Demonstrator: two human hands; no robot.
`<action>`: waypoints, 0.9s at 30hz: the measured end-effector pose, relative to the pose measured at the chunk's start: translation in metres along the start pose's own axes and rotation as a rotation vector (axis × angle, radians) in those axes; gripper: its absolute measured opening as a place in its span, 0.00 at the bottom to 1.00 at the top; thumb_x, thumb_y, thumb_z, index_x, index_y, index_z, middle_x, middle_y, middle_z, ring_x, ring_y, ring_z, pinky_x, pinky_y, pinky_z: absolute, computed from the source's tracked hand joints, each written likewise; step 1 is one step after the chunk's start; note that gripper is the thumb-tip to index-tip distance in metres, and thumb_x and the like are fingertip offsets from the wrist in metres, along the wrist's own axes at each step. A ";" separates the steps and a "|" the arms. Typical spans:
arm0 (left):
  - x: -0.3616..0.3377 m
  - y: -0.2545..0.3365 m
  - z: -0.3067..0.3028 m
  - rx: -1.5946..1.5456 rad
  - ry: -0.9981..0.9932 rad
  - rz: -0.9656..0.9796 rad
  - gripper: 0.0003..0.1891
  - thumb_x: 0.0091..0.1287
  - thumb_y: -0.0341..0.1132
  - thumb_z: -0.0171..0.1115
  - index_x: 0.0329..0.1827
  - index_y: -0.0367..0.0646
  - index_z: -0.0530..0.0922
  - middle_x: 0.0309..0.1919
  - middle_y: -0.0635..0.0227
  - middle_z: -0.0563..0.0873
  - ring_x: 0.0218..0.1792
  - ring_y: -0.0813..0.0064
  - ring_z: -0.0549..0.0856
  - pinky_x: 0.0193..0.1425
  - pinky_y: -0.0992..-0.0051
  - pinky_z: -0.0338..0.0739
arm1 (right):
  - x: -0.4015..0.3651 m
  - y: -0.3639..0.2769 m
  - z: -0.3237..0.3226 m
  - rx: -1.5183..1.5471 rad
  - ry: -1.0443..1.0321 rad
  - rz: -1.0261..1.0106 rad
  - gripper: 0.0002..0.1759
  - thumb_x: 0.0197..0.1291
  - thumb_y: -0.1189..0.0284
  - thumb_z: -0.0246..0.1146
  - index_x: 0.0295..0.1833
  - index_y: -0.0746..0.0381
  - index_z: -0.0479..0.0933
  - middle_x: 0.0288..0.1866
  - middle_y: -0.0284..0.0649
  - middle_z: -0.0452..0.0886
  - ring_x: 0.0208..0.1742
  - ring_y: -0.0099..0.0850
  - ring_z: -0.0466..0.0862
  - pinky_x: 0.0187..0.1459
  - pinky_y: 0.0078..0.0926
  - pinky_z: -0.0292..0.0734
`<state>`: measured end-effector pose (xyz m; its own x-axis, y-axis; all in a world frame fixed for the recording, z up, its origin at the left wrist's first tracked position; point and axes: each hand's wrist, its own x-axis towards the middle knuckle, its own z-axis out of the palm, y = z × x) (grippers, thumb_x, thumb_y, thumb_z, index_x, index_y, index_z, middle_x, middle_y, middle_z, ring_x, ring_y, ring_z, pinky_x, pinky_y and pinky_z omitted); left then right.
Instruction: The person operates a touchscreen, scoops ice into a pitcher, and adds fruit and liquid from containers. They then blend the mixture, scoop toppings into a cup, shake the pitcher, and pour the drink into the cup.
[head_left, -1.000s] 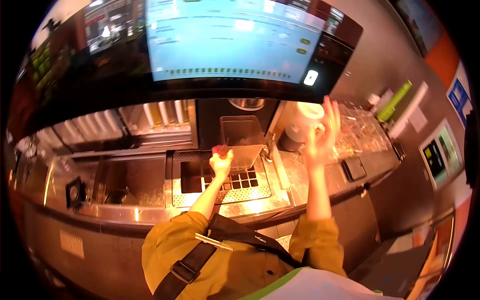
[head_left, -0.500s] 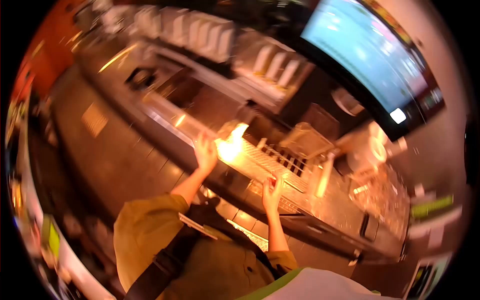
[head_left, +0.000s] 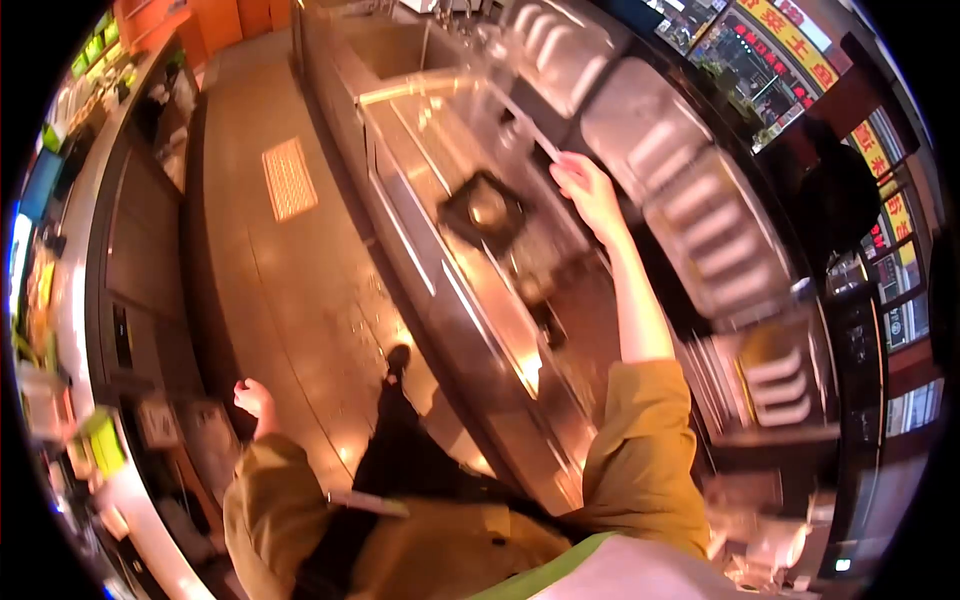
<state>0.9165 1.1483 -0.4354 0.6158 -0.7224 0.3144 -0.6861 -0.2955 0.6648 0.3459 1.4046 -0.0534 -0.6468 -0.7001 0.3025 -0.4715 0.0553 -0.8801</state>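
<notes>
My right hand reaches out over the steel counter, its fingers closed at the end of a thin, light-coloured metal handle. The far end of that handle is blurred, so I cannot make out its kind. Below and left of the hand, a black square burner stand with a bright round centre sits on the counter. My left hand hangs low over the floor at my left side, fingers curled, with nothing visible in them.
Several white and metal trays line the counter's far side. The steel counter runs along my right; another counter with goods stands at left. Between them lies the floor with a grate. Windows with signs are at upper right.
My view has swung left, away from the flaming grill and the screen. Both hands have left the grill's edge: the right now reaches up the counter, the left hangs at my side.
</notes>
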 end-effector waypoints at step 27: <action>-0.198 0.596 0.022 -1.076 -2.218 -0.539 0.42 0.57 0.47 0.62 0.68 0.49 0.45 0.58 0.50 0.65 0.60 0.53 0.67 0.63 0.57 0.62 | 0.010 0.160 0.043 -0.728 0.810 0.556 0.38 0.38 0.55 0.72 0.51 0.66 0.65 0.49 0.51 0.67 0.53 0.47 0.68 0.54 0.38 0.65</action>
<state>0.3772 1.1018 -0.1160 -0.9417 -0.2360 -0.2396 0.0562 -0.8128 0.5798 0.2897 1.3756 -0.2068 -0.9308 0.1774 0.3197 -0.0693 0.7731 -0.6305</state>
